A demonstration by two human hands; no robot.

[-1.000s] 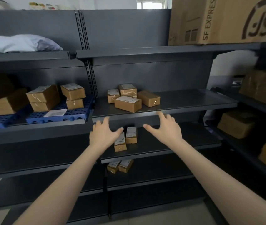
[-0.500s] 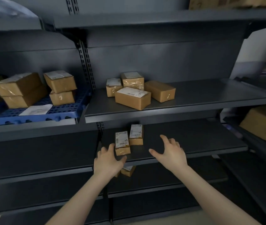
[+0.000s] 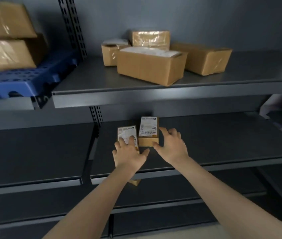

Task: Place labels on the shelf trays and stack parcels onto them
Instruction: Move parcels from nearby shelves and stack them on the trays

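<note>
Dark grey metal shelving fills my view, with a slotted upright (image 3: 72, 26) running down the back panel. My hands are over the middle shelf (image 3: 223, 140), where two small parcels sit side by side, touching.

My left hand (image 3: 128, 155) lies flat on the left small parcel (image 3: 125, 133), fingers (image 3: 131, 140) spread and resting on its white label; nothing is gripped. My right hand (image 3: 172, 146) is spread wide beside the right small parcel (image 3: 148, 131), the thumb against its near corner and the other fingers (image 3: 164, 131) by its right side; I cannot tell if they press it.

On the upper shelf (image 3: 154, 95) I count four brown parcels in a cluster: a long one (image 3: 150, 66) in front, a small one (image 3: 109, 55) behind it on the left, one (image 3: 150, 39) at the back, and one (image 3: 204, 58) on the right. To the left, a blue plastic tray (image 3: 25, 78) carries two larger boxes (image 3: 7, 54), one stacked on the other. Below the middle shelf, the corner of one more parcel (image 3: 135, 182) shows past my left forearm.
</note>
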